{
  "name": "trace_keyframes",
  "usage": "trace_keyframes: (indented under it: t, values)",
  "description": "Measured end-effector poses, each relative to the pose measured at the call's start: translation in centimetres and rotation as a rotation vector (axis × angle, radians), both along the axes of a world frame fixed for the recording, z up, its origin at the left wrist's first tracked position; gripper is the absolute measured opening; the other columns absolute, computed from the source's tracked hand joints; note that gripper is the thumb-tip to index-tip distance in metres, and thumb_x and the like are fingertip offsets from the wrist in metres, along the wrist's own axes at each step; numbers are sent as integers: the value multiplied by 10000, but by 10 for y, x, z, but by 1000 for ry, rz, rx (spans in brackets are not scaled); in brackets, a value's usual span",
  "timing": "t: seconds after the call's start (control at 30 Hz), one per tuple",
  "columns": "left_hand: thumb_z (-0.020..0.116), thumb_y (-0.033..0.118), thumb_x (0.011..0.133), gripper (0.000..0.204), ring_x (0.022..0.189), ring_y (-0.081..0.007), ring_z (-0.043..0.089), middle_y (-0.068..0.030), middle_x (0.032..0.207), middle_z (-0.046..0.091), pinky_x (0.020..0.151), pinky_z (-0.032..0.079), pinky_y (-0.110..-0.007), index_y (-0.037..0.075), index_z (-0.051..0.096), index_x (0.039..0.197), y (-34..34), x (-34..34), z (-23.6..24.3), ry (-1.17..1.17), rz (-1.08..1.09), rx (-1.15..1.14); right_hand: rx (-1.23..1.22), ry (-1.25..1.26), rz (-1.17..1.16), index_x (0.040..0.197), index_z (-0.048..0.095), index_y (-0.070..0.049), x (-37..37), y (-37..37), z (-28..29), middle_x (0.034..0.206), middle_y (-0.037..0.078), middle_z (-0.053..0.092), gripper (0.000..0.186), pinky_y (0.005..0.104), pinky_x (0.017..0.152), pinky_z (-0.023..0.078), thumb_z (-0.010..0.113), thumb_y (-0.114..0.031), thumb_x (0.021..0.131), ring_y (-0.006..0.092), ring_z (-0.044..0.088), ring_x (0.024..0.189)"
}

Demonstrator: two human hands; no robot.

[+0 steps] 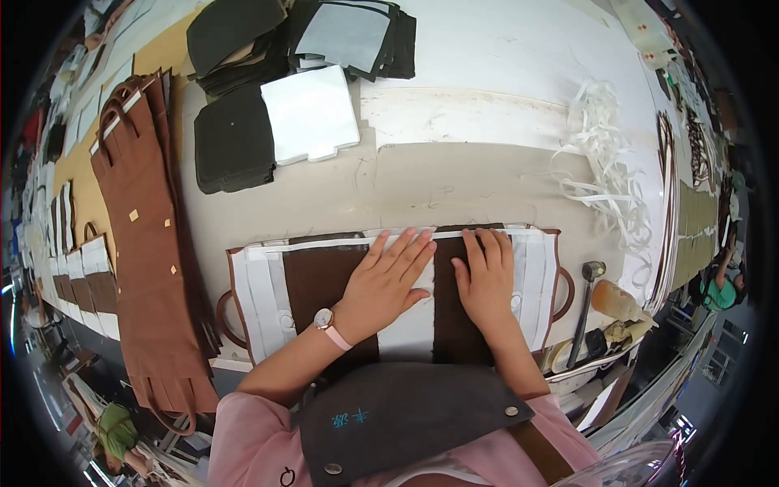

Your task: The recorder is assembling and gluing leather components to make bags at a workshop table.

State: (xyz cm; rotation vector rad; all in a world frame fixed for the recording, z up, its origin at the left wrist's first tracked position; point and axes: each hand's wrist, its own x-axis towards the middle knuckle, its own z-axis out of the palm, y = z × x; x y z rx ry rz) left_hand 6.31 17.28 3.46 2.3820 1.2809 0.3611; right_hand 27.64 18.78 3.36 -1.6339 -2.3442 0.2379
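A brown bag panel (324, 276) lies flat before me, its inner side up, with white backing pieces and a round handle at each end. Along its far edge runs a narrow white strip (324, 242). My left hand (389, 272) rests flat on the panel's middle, fingertips at the strip, a pink-banded watch on the wrist. To the right, my right hand (485, 268) lies with fingers stretched on the brown part, its tips by the same edge. Neither hand holds anything.
Stacked brown bag pieces (150, 243) lie at left. Dark panels (235, 138) and white sheets (312, 114) are piled at the far side. Curled white strips (604, 162) heap at far right. A hammer (586, 308) and an amber bottle (614, 300) lie near right.
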Motion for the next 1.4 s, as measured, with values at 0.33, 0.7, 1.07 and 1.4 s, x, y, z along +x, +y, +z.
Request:
trace_keyframes:
  t: [0.33, 0.7, 1.07, 1.4]
  values:
    - [652, 379, 896, 668, 1413, -276, 398, -95, 1518, 446, 1190, 252, -457, 53, 463, 1447, -8, -17, 7, 40, 92, 4, 104, 240, 11, 1130, 634, 1, 18, -1, -18, 1164, 149, 575, 313, 481, 998, 461, 695, -21, 825, 384, 535, 1135]
    - [629, 373, 920, 629, 1409, -248, 400, -67, 1517, 450, 1188, 263, -437, 74, 470, 1451, -7, -12, 7, 72, 109, 21, 114, 164, 28, 1120, 653, -7, 18, 2, -13, 1164, 119, 595, 304, 452, 966, 462, 670, -21, 816, 349, 529, 1141]
    - [715, 320, 860, 717, 1420, -319, 365, -153, 1532, 395, 1170, 219, -571, 34, 436, 1455, -54, -79, 20, 227, 392, -30, 13, 59, 240, 1292, 579, -9, -15, -6, -2, 1328, 145, 539, 508, 500, 1048, 407, 708, -162, 825, 400, 473, 1219]
    - [721, 307, 849, 696, 1344, -339, 431, -169, 1430, 438, 1155, 214, -590, 25, 448, 1423, -67, -124, 16, 209, 554, 8, -22, 262, 580, 1298, 582, 10, -158, -9, -3, 1277, 133, 538, 569, 464, 1012, 429, 735, -213, 798, 331, 502, 1157]
